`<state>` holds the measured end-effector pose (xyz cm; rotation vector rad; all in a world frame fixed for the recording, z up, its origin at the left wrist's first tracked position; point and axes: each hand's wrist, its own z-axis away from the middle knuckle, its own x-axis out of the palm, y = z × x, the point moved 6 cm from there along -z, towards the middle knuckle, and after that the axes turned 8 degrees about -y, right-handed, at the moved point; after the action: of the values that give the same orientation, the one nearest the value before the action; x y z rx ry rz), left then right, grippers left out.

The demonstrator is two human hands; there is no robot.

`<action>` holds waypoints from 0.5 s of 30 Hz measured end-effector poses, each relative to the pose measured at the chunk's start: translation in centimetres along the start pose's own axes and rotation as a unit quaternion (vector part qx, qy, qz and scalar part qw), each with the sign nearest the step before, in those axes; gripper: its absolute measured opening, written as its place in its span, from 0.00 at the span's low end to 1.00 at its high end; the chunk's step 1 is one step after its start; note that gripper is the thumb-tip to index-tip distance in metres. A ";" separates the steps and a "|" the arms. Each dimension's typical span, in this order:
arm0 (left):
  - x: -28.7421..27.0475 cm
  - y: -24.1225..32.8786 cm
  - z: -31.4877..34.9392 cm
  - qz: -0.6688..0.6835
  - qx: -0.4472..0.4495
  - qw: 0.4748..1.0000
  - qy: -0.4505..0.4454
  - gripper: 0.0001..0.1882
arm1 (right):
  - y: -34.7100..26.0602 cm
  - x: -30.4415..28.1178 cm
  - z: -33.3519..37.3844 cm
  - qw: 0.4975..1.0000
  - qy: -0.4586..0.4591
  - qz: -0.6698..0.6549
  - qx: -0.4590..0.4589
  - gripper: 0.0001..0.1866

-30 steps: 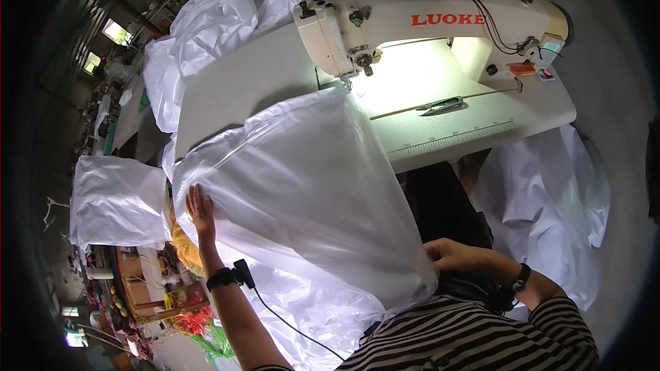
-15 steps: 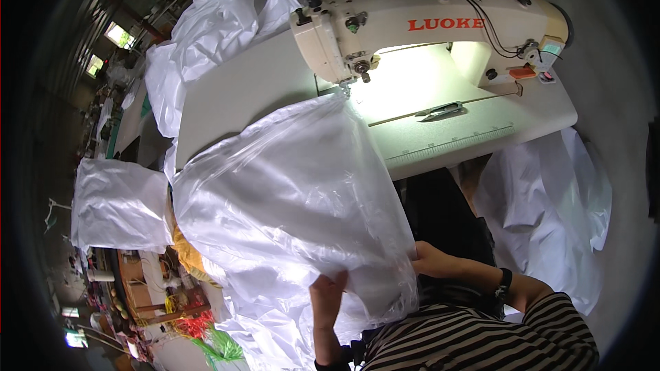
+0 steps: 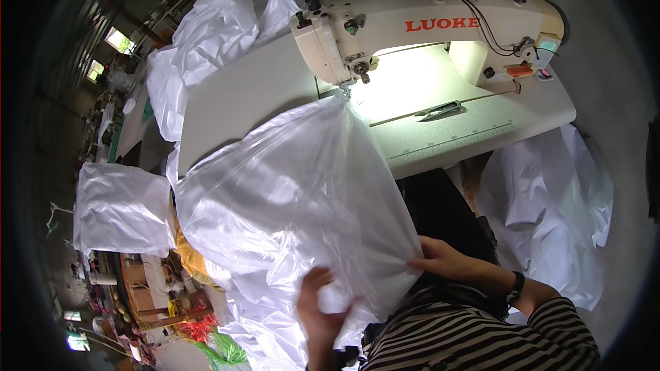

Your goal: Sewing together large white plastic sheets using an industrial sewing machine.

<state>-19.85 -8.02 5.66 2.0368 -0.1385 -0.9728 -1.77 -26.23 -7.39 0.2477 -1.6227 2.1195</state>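
A large sheet of thin, shiny white fabric (image 3: 295, 192) stretches from under the needle of a cream sewing machine (image 3: 440, 20) down to my lap. My right hand (image 3: 440, 259) pinches its right edge between thumb and fingers, pulling creases toward that point. Over the lower part of the sheet, my left hand (image 3: 320, 306) has its fingers spread apart and is slightly blurred. Nothing shows in its grasp. The sheet's upper corner lies at the needle area (image 3: 346, 89), where the presser foot is partly hidden.
Thread snips (image 3: 440, 110) lie on the machine bed (image 3: 474, 127), by a printed ruler scale. More white fabric is heaped behind the table (image 3: 213, 34) and hangs at the right (image 3: 546, 213). At the lower left are red strands (image 3: 197, 328) and green strands (image 3: 225, 349).
My left hand has let go of the sheet and opened, moving slightly left. My right hand keeps the edge, and the lower fabric has drawn tauter toward it.
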 end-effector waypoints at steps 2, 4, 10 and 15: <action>4.1 1.4 -0.3 -0.136 -0.001 0.985 -0.108 0.23 | 0.1 -0.1 -0.4 1.000 -0.002 -0.006 0.015 0.21; 5.6 0.7 -0.2 -0.227 -0.035 0.960 -0.161 0.21 | 0.0 0.0 -0.5 1.000 -0.015 -0.009 0.021 0.22; 5.7 -3.8 2.5 0.362 -0.242 0.887 -0.156 0.08 | 0.3 -0.4 0.3 0.996 -0.020 0.000 0.088 0.22; 7.7 -3.5 3.8 0.361 -0.307 0.865 -0.163 0.14 | -3.0 -1.1 -1.1 0.997 0.054 0.030 -0.053 0.31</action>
<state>-18.01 -11.53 -2.76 1.0717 -0.6386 -0.7273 0.74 -24.85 -5.53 0.0509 -1.6928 2.0450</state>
